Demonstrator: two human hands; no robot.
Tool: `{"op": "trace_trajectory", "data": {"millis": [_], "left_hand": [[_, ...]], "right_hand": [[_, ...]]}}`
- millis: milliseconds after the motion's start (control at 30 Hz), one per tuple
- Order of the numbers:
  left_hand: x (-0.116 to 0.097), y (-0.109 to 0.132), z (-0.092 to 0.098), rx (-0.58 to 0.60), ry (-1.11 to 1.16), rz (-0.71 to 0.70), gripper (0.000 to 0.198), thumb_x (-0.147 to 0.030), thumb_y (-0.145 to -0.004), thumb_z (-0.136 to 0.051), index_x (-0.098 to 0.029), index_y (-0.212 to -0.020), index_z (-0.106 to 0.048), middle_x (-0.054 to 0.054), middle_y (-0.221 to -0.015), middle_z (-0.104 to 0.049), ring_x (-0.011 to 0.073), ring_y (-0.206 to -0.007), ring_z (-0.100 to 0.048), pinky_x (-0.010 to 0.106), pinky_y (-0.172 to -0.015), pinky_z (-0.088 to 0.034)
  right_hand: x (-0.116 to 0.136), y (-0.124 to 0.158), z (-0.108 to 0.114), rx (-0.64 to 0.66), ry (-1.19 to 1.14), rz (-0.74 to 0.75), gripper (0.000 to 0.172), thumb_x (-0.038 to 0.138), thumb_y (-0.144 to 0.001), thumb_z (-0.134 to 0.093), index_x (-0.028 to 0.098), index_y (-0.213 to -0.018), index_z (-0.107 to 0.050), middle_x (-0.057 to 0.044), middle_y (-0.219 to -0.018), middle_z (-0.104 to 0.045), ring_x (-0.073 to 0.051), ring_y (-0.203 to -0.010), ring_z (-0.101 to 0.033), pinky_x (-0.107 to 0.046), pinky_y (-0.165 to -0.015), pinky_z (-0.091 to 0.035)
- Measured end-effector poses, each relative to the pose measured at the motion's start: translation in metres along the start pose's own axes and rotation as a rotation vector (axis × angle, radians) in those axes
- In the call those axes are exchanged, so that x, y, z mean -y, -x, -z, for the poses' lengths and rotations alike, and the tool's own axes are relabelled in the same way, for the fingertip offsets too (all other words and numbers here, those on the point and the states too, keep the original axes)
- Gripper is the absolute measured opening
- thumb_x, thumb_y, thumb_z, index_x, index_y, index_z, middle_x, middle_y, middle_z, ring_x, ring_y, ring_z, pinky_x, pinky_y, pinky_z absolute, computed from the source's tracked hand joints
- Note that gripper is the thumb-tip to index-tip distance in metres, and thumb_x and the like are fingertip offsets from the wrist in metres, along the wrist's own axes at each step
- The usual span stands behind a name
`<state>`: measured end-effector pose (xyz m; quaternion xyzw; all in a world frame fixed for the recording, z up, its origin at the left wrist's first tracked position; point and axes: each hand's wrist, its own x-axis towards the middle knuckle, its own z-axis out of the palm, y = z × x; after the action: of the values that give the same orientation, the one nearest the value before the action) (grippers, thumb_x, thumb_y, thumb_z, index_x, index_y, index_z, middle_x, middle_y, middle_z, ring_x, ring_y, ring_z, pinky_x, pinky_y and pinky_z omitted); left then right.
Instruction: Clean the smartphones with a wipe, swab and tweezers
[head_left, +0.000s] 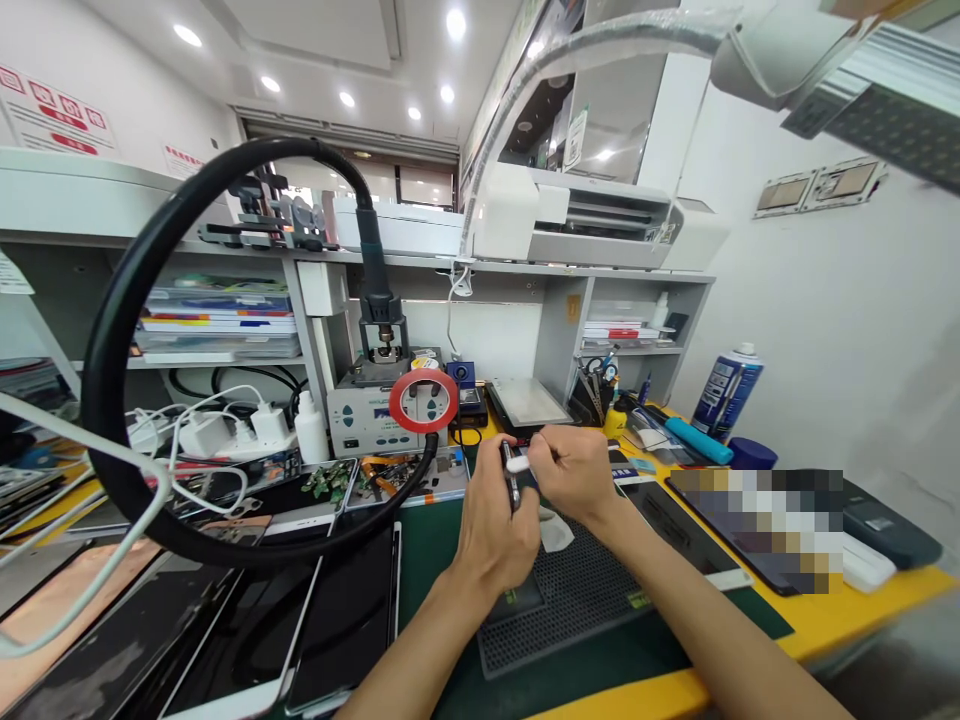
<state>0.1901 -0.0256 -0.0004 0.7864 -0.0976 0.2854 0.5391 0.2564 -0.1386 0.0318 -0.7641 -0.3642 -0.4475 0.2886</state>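
Observation:
My left hand (491,525) grips a smartphone (513,480), turned edge-on so that only its thin dark and silver side shows. Close against it, my right hand (571,470) is closed in a fist around a small white piece (519,463) that reaches the phone's edge. I cannot make out what that white piece is. Under the hands, a crumpled white wipe (555,531) lies on a dark grey textured pad (592,590), which rests on a green mat (427,560).
A thick black hose (112,300) loops in front at the left, near a grey control station (352,420) and a red tape ring (397,400). Tablets (349,600) lie to the left. A spray can (726,390) and a blue roll (697,440) stand right. A lamp (795,60) overhangs.

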Motion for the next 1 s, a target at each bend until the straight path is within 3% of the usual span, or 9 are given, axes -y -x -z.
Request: {"op": "trace_trajectory", "data": {"millis": [133, 333, 433, 700, 900, 1000], "left_hand": [[-0.005, 0.002, -0.004, 0.031, -0.057, -0.041, 0.036, -0.009, -0.082, -0.044, -0.02, -0.116, -0.043, 0.006, -0.102, -0.054, 0.0205, -0.088, -0.052, 0.033, -0.078, -0.04], [-0.001, 0.003, -0.002, -0.014, 0.03, -0.016, 0.032, -0.014, -0.085, -0.047, -0.021, -0.116, -0.044, 0.006, -0.104, -0.056, 0.0208, -0.09, -0.054, 0.033, -0.079, -0.041], [0.001, 0.003, 0.0, -0.037, 0.063, -0.009, 0.031, -0.017, -0.088, -0.046, -0.021, -0.118, -0.043, 0.006, -0.103, -0.056, 0.0205, -0.09, -0.055, 0.033, -0.079, -0.041], [-0.003, 0.005, -0.002, 0.023, 0.0, -0.035, 0.04, -0.007, -0.081, -0.042, -0.021, -0.118, -0.043, 0.005, -0.106, -0.054, 0.0204, -0.092, -0.052, 0.034, -0.082, -0.039], [0.0, 0.004, 0.001, 0.001, 0.077, -0.038, 0.03, -0.017, -0.086, -0.045, -0.021, -0.116, -0.043, 0.004, -0.098, -0.054, 0.0186, -0.082, -0.052, 0.031, -0.075, -0.041], [0.001, 0.003, 0.002, -0.004, 0.088, -0.042, 0.03, -0.019, -0.086, -0.046, -0.02, -0.116, -0.043, 0.004, -0.094, -0.054, 0.0183, -0.079, -0.052, 0.031, -0.071, -0.04]], "right_hand": [[-0.009, -0.004, 0.0, -0.034, 0.099, -0.116, 0.04, 0.021, -0.084, -0.046, 0.02, -0.047, -0.031, 0.003, -0.043, -0.034, -0.009, -0.042, -0.032, -0.027, -0.049, -0.022], [0.005, 0.001, 0.009, -0.059, -0.024, 0.119, 0.038, 0.015, -0.082, -0.045, 0.021, -0.048, -0.029, 0.003, -0.045, -0.034, -0.01, -0.043, -0.03, -0.029, -0.05, -0.022], [0.009, 0.002, 0.007, -0.062, -0.023, 0.163, 0.037, 0.014, -0.081, -0.045, 0.022, -0.048, -0.029, 0.003, -0.045, -0.034, -0.011, -0.044, -0.03, -0.03, -0.05, -0.021], [-0.004, -0.006, 0.001, -0.144, 0.151, 0.004, 0.039, 0.015, -0.081, -0.049, 0.021, -0.047, -0.03, 0.003, -0.042, -0.035, -0.009, -0.042, -0.031, -0.029, -0.049, -0.022], [0.01, 0.001, 0.012, -0.076, 0.004, 0.195, 0.038, 0.015, -0.079, -0.047, 0.022, -0.048, -0.027, 0.003, -0.044, -0.033, -0.011, -0.044, -0.028, -0.031, -0.05, -0.021], [0.012, 0.002, 0.013, -0.071, -0.019, 0.223, 0.038, 0.016, -0.077, -0.048, 0.022, -0.047, -0.025, 0.002, -0.044, -0.032, -0.011, -0.045, -0.027, -0.032, -0.051, -0.02]]}}
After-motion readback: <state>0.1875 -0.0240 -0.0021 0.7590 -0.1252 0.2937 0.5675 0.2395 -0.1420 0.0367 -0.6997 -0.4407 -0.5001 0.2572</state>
